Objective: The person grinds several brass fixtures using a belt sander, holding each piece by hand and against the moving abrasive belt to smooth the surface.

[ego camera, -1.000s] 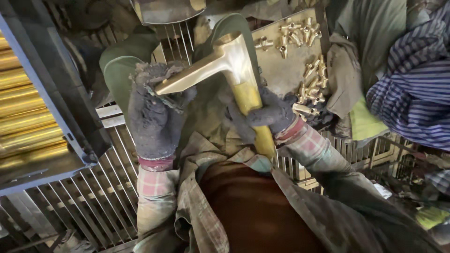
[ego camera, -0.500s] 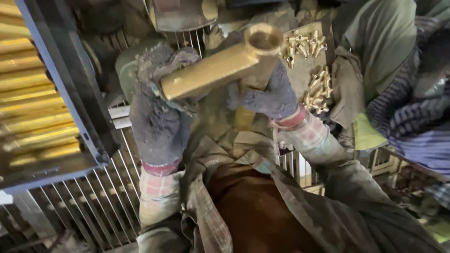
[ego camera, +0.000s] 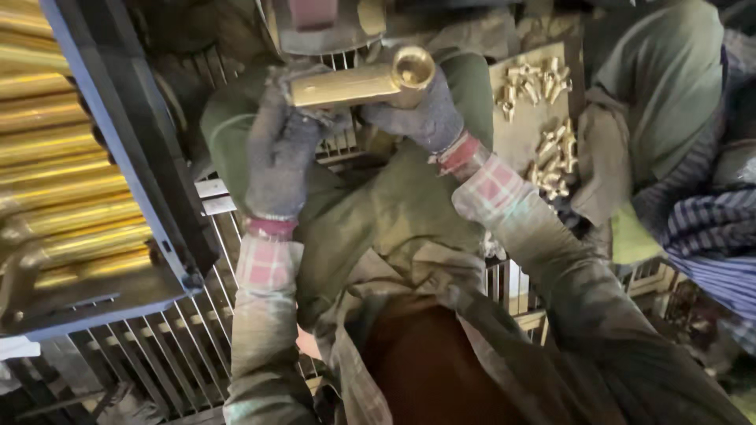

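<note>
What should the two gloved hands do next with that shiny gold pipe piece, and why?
Probably turn the brass piece a little to look into its round open end. The left hand and right hand both hold it raised near the camera, away from the tray of small brass fittings.

A metal grate floor (ego camera: 169,346) of pale bars runs underfoot. On the left stands a blue-framed rack (ego camera: 118,149) stacked with brass rods (ego camera: 63,165). Far right, a flat board (ego camera: 524,134) carries small brass fittings (ego camera: 551,157). Light is dim and warm.

Brass rods (ego camera: 71,165) fill a blue rack (ego camera: 118,142); small brass fittings (ego camera: 543,118) lie on a board.
</note>
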